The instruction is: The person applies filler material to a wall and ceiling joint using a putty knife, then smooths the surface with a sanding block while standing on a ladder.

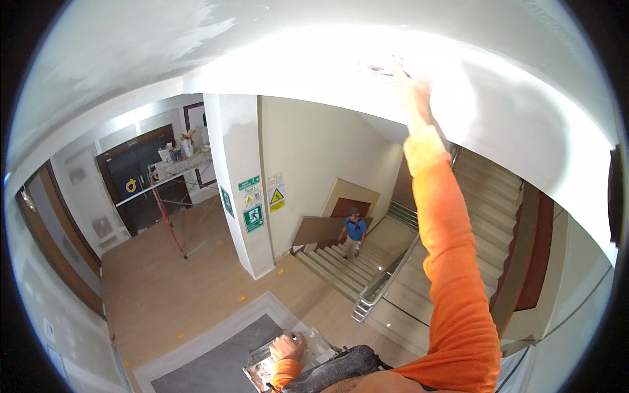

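My right hand (pixel 414 88), at the end of a raised arm in an orange sleeve, reaches up to the white overhead surface (pixel 498 78). Strong glare washes out its fingers, which look closed. A small reddish-grey patch or edge (pixel 380 69) shows beside the fingertips; I cannot tell whether it is a tool or a mark. Low in front of my body, my left hand (pixel 288 346) is curled over a pale, plaster-smeared board or tray (pixel 262 367). What its fingers grip is hidden. A dark, dusty strap-like item (pixel 341 370) lies close to that hand.
Below, a person in a blue shirt (pixel 355 229) stands on the stairs (pixel 334 259) by a brown panel (pixel 314 230). A metal handrail (pixel 377 288) runs beside the steps. A white column (pixel 239 190) carries green signs. Further left, a trestle platform (pixel 180 169) holds buckets.
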The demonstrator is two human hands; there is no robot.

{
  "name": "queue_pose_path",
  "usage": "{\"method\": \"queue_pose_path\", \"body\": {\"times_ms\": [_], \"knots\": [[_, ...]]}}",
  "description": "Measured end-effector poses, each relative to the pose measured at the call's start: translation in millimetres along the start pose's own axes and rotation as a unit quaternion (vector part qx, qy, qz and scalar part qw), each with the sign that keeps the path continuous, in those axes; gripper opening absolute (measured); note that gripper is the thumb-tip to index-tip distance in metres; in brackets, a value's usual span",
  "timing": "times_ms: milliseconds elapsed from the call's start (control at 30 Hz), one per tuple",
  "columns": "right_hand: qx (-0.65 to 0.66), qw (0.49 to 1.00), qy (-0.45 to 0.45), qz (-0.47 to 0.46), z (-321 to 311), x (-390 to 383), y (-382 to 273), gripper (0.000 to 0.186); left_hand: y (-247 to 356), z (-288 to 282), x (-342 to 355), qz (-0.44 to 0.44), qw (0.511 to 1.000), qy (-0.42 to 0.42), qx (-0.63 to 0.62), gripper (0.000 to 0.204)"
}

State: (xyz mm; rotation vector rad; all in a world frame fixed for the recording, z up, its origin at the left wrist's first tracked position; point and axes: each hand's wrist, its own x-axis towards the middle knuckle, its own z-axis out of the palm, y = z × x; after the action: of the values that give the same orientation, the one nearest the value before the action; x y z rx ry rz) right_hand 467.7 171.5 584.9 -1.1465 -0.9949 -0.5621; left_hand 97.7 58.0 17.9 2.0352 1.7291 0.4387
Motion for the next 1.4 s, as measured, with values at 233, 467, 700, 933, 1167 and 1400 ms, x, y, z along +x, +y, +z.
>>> {"method": "queue_pose_path", "body": {"times_ms": [233,467,700,933,1167,1400], "knots": [[0.012,0.998,0.065,-0.016,113.1,24.7,-6.1,0.030,-1.7,10.4,1.7,-0.011,0.999,0.033,0.021,0.038],[0.090,0.987,0.075,0.113,117.5,37.6,-7.3,0.032,-4.2,10.5,0.3,0.012,0.998,0.057,0.004,0.035],[0.195,0.967,0.059,0.151,67.2,34.6,-30.3,0.032,-5.8,7.9,3.8,-0.001,1.000,0.026,-0.001,0.042],[0.243,0.954,0.063,0.162,-1.8,42.8,-36.9,0.031,-5.2,10.7,5.5,0.024,0.999,0.042,0.013,0.043],[0.223,0.969,0.038,0.097,-108.1,20.0,-21.4,0.034,-2.3,12.4,8.4,0.017,0.999,0.030,0.016,0.044],[0.161,0.975,-0.091,0.121,-5.9,-7.3,-26.0,0.030,-7.8,9.5,6.6,-0.020,0.999,0.010,0.034,0.045]]}}
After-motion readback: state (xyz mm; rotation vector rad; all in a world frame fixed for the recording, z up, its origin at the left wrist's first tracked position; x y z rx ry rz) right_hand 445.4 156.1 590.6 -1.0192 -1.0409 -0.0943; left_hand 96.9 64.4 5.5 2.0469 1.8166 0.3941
